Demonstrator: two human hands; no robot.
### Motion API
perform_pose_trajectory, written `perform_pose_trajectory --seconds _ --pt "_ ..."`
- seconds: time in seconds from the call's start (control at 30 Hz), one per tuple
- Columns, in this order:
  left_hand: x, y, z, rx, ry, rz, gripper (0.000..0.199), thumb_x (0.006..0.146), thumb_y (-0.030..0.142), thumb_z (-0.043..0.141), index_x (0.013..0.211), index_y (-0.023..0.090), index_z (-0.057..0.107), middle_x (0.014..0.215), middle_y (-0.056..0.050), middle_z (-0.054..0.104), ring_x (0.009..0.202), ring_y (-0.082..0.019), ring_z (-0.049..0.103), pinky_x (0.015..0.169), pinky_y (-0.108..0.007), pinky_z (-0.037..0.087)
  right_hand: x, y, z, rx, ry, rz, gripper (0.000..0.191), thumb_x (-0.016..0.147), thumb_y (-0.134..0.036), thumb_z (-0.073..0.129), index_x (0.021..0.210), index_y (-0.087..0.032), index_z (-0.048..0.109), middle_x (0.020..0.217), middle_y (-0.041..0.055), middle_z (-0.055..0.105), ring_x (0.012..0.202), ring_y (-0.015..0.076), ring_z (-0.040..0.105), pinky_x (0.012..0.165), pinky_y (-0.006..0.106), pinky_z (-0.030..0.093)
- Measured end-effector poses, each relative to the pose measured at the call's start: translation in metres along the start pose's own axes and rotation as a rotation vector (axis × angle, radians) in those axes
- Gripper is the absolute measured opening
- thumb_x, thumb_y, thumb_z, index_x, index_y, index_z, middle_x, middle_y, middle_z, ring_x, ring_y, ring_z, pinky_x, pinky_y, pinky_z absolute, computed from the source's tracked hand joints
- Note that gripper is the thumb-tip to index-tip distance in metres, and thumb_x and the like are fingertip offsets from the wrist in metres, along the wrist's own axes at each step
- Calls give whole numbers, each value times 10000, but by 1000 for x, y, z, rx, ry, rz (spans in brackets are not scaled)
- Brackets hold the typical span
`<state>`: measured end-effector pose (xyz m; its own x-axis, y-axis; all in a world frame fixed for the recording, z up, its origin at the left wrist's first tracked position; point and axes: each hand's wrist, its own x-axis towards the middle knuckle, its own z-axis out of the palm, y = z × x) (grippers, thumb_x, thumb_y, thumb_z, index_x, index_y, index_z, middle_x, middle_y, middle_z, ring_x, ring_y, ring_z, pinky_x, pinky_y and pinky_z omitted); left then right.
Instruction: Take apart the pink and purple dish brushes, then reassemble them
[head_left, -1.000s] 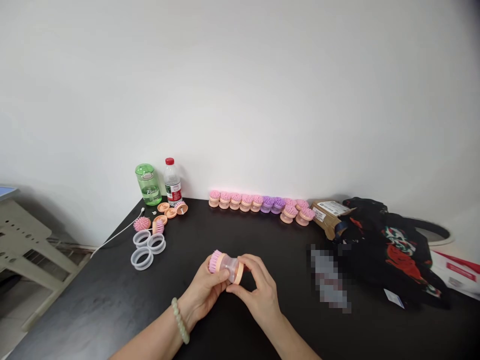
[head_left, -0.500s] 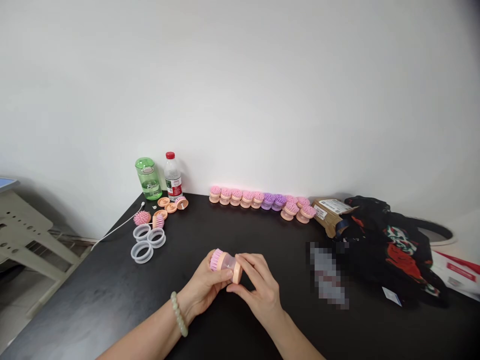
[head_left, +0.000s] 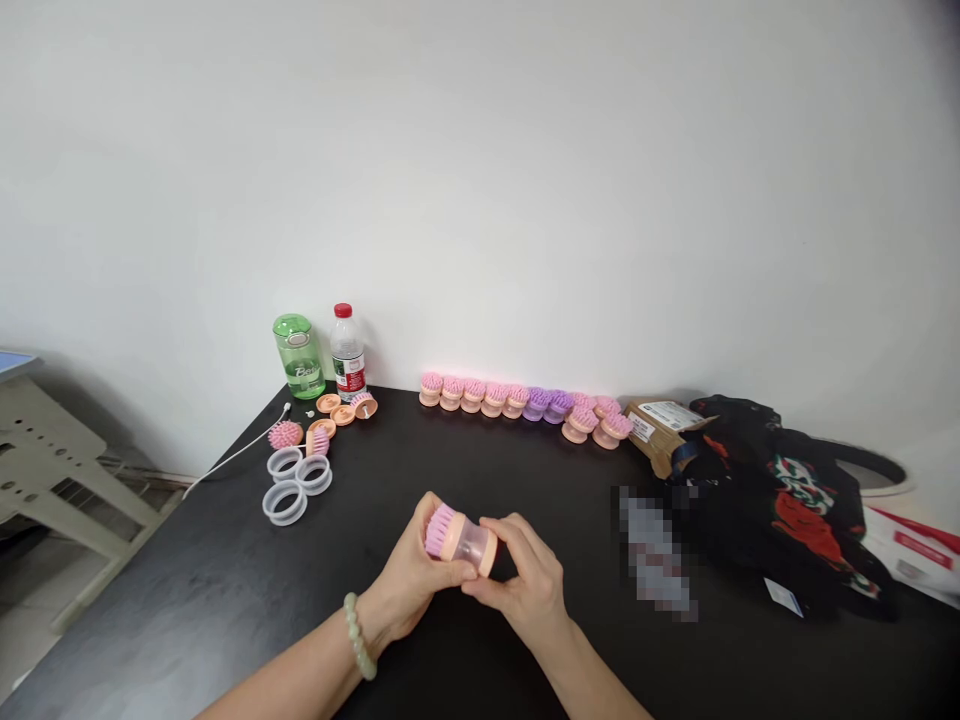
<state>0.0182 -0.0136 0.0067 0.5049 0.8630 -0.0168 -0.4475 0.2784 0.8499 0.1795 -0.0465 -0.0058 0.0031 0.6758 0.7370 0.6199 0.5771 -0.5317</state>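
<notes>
Between my hands, above the black table, is a scrubbing brush (head_left: pixel 470 541) with pink bristles, a clear middle and peach-coloured rims. It lies tilted, bristles to the left. My left hand (head_left: pixel 412 565), with a green bead bracelet on the wrist, wraps round the bristle end, its thumb along the lower side. The thumb and fingers of my right hand (head_left: pixel 527 570) pinch the peach base at the other end. Left of my hands lie several clear rings (head_left: pixel 285 503), peach discs (head_left: pixel 343 416) and loose pink bristle heads (head_left: pixel 285 435).
A row of pink and purple brushes (head_left: pixel 493 400) stands along the wall. At the back left are a green bottle (head_left: pixel 299 357) and a red-capped bottle (head_left: pixel 349 355). A cardboard box (head_left: pixel 660 430) and a black patterned bag (head_left: pixel 780 500) occupy the right. A white cable (head_left: pixel 240 455) crosses the left edge.
The brush has shifted slightly right and turned, so more of its clear middle shows. My left thumb has slid down towards its lower edge; my right fingers still grip the base.
</notes>
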Motion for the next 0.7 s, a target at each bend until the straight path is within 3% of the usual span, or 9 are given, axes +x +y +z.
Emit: perform_pose_trajectory --seconds 0.13,0.27,0.37,0.57,0.7 --pt "1 2 -4 201 -33 117 562 529 366 940 906 204 555 844 13 586 723 -135 510 634 -231 386 -1 1 3 153 -91 236 619 762 -809 533 843 -210 665 648 29 622 535 178 572 484 300 479" --pt "3 4 -8 346 -37 200 526 546 290 934 949 209 606 918 -10 595 762 -157 541 686 -255 430 -1 0 5 289 -175 480 360 754 -570 684 814 -218 637 605 -18 614 480 136 547 443 246 445" --pt "2 5 -8 375 -58 182 487 587 273 913 969 216 618 938 -21 602 784 -179 575 703 -272 464 -2 0 7 481 -241 641 289 774 -481 674 847 -211 602 579 -39 611 411 109 540 406 220 448" --pt "5 12 -14 495 -80 225 444 604 286 903 972 211 667 998 -53 628 857 -219 597 764 -291 480 -6 0 15 901 -338 982 498 804 -698 580 831 -202 533 531 -46 583 339 81 482 275 163 393" --pt "11 12 -25 544 -113 225 457 617 292 894 1006 209 668 996 -62 644 898 -237 602 814 -306 473 -6 -2 15 1013 -450 1200 560 776 -766 560 868 -217 494 414 -74 550 248 57 343 211 134 303"
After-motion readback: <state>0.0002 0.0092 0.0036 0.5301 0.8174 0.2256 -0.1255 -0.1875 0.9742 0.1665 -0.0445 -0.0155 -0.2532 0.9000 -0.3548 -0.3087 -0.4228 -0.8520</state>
